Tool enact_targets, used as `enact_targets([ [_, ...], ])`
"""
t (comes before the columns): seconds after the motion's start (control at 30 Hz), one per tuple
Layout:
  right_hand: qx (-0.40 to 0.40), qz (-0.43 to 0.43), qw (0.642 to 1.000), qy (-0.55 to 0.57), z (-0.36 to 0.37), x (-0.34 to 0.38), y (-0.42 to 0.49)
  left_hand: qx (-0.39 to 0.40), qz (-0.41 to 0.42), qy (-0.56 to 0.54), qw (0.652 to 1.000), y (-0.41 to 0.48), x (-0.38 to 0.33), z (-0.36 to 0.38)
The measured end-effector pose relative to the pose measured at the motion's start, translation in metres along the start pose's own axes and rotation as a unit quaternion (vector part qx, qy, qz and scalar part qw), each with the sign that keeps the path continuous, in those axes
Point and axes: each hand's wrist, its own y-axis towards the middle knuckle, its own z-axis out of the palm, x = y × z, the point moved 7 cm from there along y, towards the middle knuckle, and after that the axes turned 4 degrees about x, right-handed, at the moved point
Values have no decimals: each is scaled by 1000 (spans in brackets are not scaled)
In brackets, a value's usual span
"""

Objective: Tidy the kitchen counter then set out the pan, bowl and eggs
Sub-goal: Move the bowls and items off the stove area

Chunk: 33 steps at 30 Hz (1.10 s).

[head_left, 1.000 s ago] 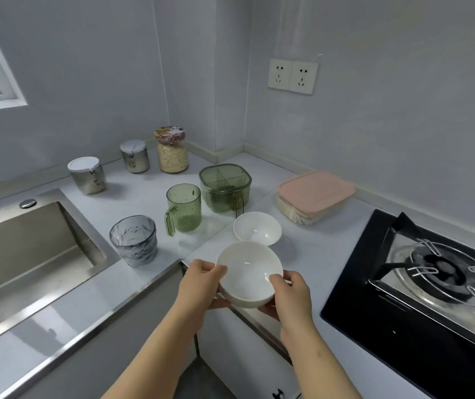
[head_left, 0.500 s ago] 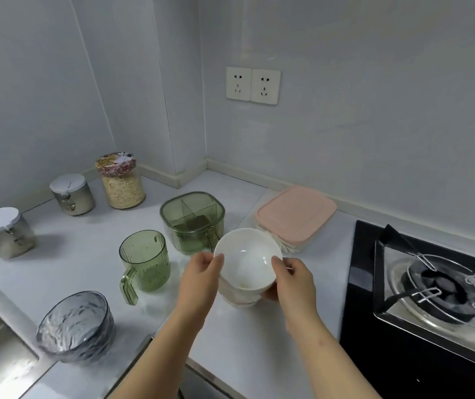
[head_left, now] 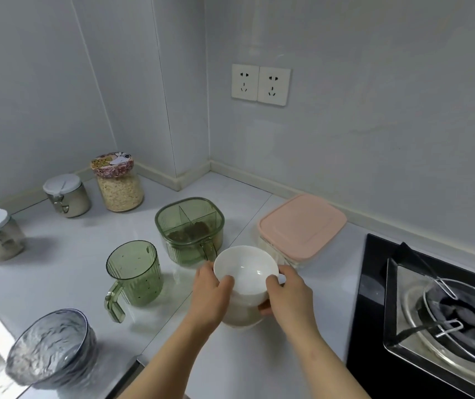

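Observation:
A white bowl point(head_left: 244, 272) sits stacked on a second white bowl point(head_left: 240, 315) on the counter, in front of the green divided box. My left hand point(head_left: 210, 295) grips the stack's left side with the thumb over the top rim. My right hand point(head_left: 289, 295) grips its right side the same way. No pan and no eggs are in view.
Close behind the bowls stand a green divided box point(head_left: 190, 228) and a pink-lidded container point(head_left: 302, 226). A green mug point(head_left: 134, 273), a grey glass bowl point(head_left: 50, 347), an oat jar point(head_left: 118, 182) and two steel canisters point(head_left: 66, 195) are left. A gas stove point(head_left: 438, 312) lies right.
I carried the white bowl from near the counter's front edge and lowered it onto the second white bowl. My view swung right, so the sink is out of frame.

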Motion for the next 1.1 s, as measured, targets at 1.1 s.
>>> enact_targets([
  [1.1, 116, 71, 991, -17, 30, -32, 2, 26, -78, -70, 994, 1, 26, 4],
])
